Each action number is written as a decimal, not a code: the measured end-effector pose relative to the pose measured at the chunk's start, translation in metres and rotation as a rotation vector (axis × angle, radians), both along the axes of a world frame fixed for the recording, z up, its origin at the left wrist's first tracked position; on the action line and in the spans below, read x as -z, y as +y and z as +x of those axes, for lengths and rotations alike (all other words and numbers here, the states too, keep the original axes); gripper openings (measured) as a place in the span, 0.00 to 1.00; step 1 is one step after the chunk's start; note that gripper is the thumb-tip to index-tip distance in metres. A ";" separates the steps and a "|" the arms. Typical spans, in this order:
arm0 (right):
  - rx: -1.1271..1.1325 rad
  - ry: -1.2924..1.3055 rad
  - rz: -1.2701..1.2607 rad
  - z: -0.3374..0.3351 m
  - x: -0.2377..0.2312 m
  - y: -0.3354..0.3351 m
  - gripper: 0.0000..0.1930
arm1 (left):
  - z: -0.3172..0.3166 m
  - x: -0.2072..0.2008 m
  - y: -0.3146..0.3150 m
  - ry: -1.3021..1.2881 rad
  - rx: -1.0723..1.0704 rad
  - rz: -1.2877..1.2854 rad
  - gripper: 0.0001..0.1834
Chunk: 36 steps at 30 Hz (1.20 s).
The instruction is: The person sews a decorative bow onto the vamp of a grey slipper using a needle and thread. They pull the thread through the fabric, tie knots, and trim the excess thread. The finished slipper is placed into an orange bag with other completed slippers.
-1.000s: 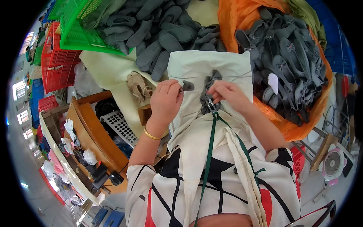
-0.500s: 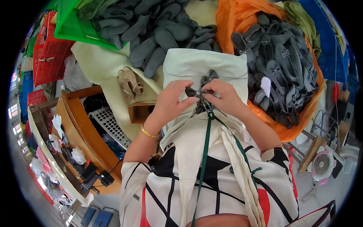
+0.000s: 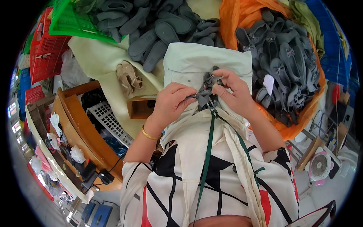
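My left hand [image 3: 174,101] pinches a small dark grey fabric bow [image 3: 203,97] over the pale cloth on my lap. Just to its right, my right hand [image 3: 233,90] has thumb and forefinger bent toward each other beside a small heap of grey bows [image 3: 209,78]. Whatever lies between those right fingertips is too small to make out. A slim metal tool [image 3: 212,107], its kind unclear, hangs from a green cord [image 3: 209,147] just below the bow. The pale cloth [image 3: 204,55] stretches out beyond both hands.
Grey flat shoes [image 3: 166,32] lie heaped ahead, beside a green crate [image 3: 72,22]. More, with bows, fill an orange sack [image 3: 315,102] at right. A beige pair [image 3: 128,77] lies left, near an open wooden box [image 3: 140,108] and a wooden drawer unit [image 3: 81,132].
My right hand has left the bow, moving up and to the right with its fingers lifted. My left hand still holds the bow, which is now turned differently.
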State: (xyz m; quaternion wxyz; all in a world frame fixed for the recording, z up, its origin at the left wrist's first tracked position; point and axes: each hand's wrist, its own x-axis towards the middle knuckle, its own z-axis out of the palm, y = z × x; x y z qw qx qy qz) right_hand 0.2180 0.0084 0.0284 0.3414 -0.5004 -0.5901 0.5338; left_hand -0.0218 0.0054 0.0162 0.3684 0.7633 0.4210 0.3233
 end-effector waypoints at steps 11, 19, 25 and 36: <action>-0.345 -0.058 -0.137 0.005 -0.010 0.002 0.06 | 0.004 -0.007 0.004 0.030 0.045 0.193 0.17; -0.407 -0.007 -0.195 0.009 -0.010 0.002 0.08 | 0.004 -0.008 0.002 -0.004 0.044 0.175 0.17; -0.437 0.079 -0.239 0.011 -0.002 0.003 0.08 | 0.004 -0.005 0.001 -0.080 0.050 0.124 0.17; -0.370 0.220 -0.300 0.000 0.010 -0.014 0.05 | 0.005 0.005 -0.015 -0.203 0.037 -0.052 0.14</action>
